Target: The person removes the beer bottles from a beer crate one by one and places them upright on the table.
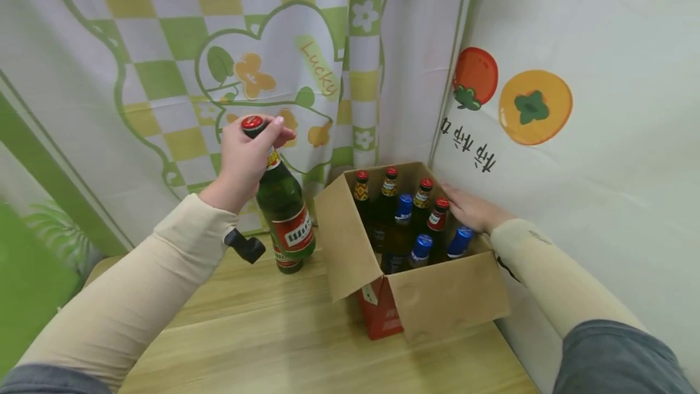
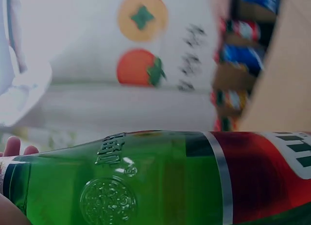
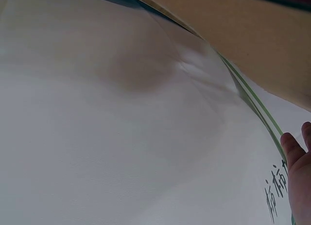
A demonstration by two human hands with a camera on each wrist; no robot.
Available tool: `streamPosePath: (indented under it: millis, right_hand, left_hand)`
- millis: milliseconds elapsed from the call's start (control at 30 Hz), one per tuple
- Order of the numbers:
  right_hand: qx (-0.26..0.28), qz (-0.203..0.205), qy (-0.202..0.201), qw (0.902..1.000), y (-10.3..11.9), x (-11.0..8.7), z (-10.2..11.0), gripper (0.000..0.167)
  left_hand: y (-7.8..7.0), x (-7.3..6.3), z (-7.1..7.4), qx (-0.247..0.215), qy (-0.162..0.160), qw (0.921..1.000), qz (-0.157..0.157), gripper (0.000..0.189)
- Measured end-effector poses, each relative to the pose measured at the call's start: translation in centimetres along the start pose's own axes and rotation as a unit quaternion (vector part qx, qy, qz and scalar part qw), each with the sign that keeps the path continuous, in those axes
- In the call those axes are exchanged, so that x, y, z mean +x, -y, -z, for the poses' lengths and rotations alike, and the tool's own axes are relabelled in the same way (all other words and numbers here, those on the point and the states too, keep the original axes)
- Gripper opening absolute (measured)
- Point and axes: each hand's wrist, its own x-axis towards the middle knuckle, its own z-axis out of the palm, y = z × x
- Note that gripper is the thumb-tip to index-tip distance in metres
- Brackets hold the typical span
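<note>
My left hand point(image 1: 246, 160) grips a green beer bottle point(image 1: 284, 205) by its neck, left of the cardboard box. The bottle has a red cap and a red label, and it tilts slightly. In the left wrist view the green glass point(image 2: 131, 186) shows raised lettering and a round emblem. Just below and behind it, the base of another bottle point(image 1: 288, 265) stands on the table. My right hand point(image 1: 470, 207) rests at the right side of the open box point(image 1: 448, 293), fingers extended; in the right wrist view its fingers point(image 3: 292, 149) are straight, beside the box flap point(image 3: 262, 45).
Several bottles with red caps and blue foil tops point(image 1: 421, 248) stand inside the box, whose flaps fold outward. The wooden table point(image 1: 262, 333) backs onto a checkered curtain point(image 1: 164, 35) and a white printed curtain point(image 1: 612, 157) at the right.
</note>
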Motion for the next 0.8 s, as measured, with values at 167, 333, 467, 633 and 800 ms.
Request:
streamPosePath:
  millis: [167, 333, 467, 633, 800]
  right_hand:
    - [0.003, 0.006, -0.006, 1.0000, -0.2, 0.0, 0.1, 0.056]
    - [0.005, 0.011, -0.013, 0.9998, -0.2, 0.2, 0.2, 0.056]
    - [0.006, 0.015, -0.012, 0.9998, -0.2, 0.4, 0.1, 0.056]
    - [0.004, 0.013, -0.013, 0.9998, 0.0, 0.3, 0.0, 0.055]
    - [-0.001, 0.003, -0.014, 0.9999, 0.3, 0.0, -0.5, 0.055]
  left_hand:
    - [2.7, 0.2, 3.4, 0.065, -0.015, 0.9975, 0.024, 0.015]
    - [5.6, -0.1, 6.7, 0.123, -0.031, 0.9899, 0.063, 0.018]
    - [8.2, -0.5, 8.7, 0.148, -0.039, 0.9831, 0.100, 0.018]
    - [11.7, -0.9, 10.2, 0.156, -0.082, 0.9766, 0.122, 0.018]
    - [15.2, -1.4, 10.8, 0.179, -0.095, 0.9739, 0.103, 0.026]
